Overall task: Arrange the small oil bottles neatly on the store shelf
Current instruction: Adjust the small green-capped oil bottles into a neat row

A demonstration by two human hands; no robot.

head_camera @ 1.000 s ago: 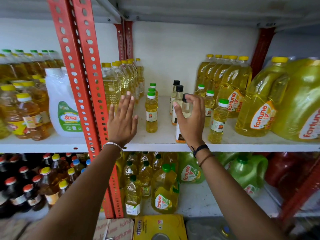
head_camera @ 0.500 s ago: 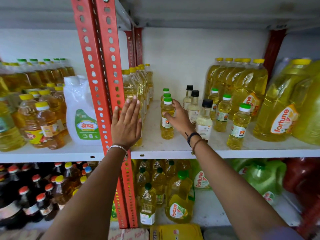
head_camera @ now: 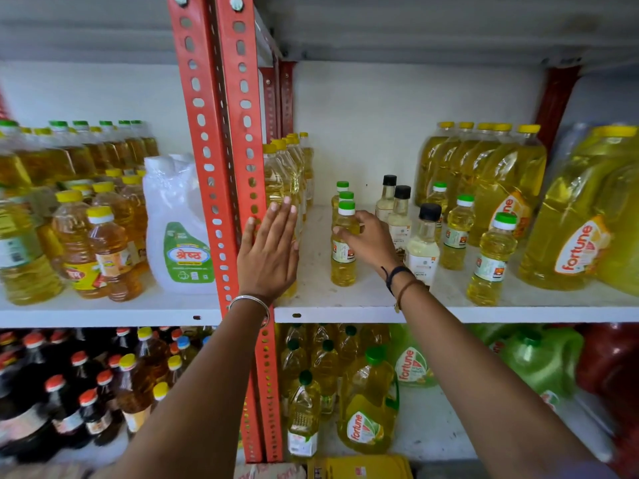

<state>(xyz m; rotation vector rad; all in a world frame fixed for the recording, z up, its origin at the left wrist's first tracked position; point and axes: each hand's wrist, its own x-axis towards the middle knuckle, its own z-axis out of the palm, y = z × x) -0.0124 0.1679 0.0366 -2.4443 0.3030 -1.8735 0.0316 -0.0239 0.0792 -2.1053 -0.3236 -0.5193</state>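
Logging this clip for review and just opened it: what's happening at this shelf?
A person is tidying small oil bottles on a white store shelf. The right hand is wrapped around the front green-capped small bottle, which heads a short row of three. The left hand is open and flat against the tall yellow-capped bottles beside the red shelf upright. Three black-capped bottles and more green-capped small ones stand loosely to the right.

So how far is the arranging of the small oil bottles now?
Done: three black-capped bottles stand in a line. In hand: the right hand touches the front bottle of the green-capped row; the left hand is flat against the yellow-capped bottles. Left: the front right green-capped bottle stands apart from its row.
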